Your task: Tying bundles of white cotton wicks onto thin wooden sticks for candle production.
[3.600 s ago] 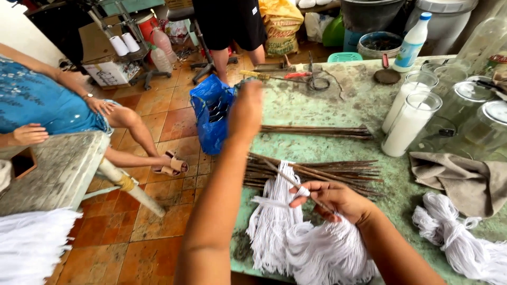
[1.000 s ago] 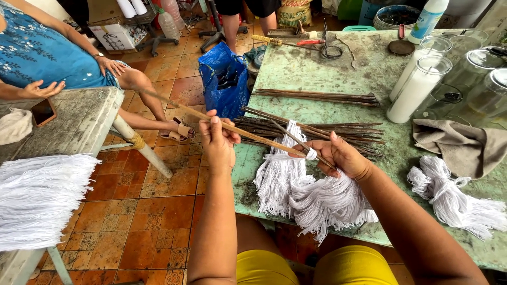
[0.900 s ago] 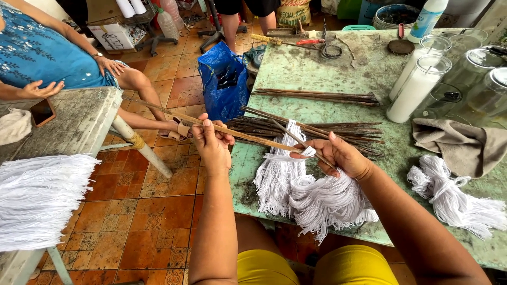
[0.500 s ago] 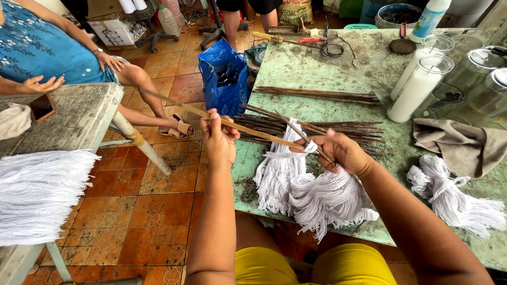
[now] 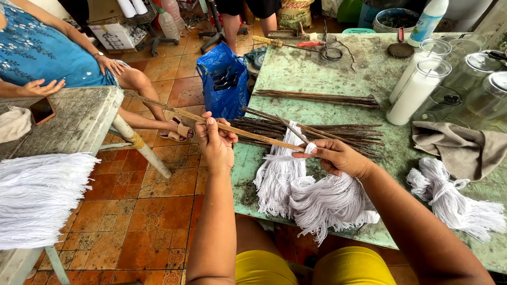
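- The left hand point(image 5: 215, 143) pinches a thin wooden stick point(image 5: 232, 128) near its middle — the stick slants from ten o'clock toward four.
- The right hand point(image 5: 338, 157) pinches white string point(image 5: 288, 157) at the stick's tip, above the white thread bundles point(image 5: 311, 195) on the green surface point(image 5: 317, 68).
- Judged step: binding thread to the stick; next calls for steady tension.
- White bottle with blue cap point(image 5: 429, 20) at one o'clock; blue bag point(image 5: 224, 79) at twelve.

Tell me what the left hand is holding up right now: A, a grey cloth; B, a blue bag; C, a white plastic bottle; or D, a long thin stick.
D: the left hand grips a long thin stick that slants across toward the right hand, above the white string bundles lying on the green table.
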